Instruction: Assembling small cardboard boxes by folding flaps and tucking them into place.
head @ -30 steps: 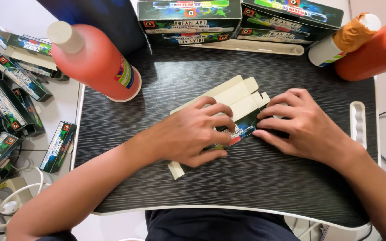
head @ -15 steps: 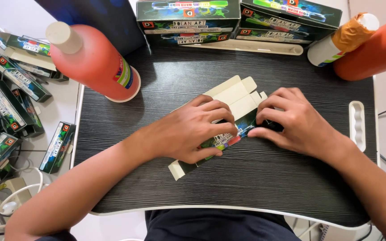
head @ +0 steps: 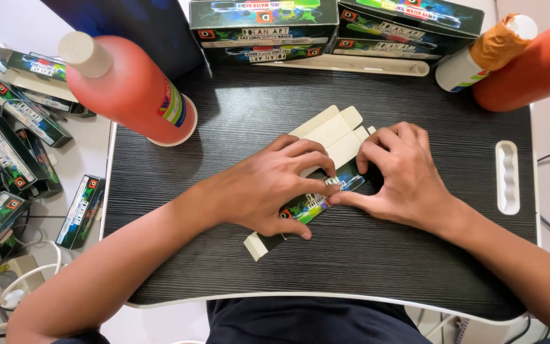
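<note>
Both hands, left hand (head: 268, 188) and right hand (head: 402, 175), press fingers flat on the unfolded carton (head: 326, 137) mid-worktop (head: 377, 267); bare worktop lies toward the near edge.

A dark lap desk (head: 415, 267) bears a flattened carton (head: 332, 137), bottles and boxes.

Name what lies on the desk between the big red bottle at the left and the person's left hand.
Nothing: in the head view, only bare dark desk top lies between the red bottle and the left hand, which presses on the flat carton.
</note>
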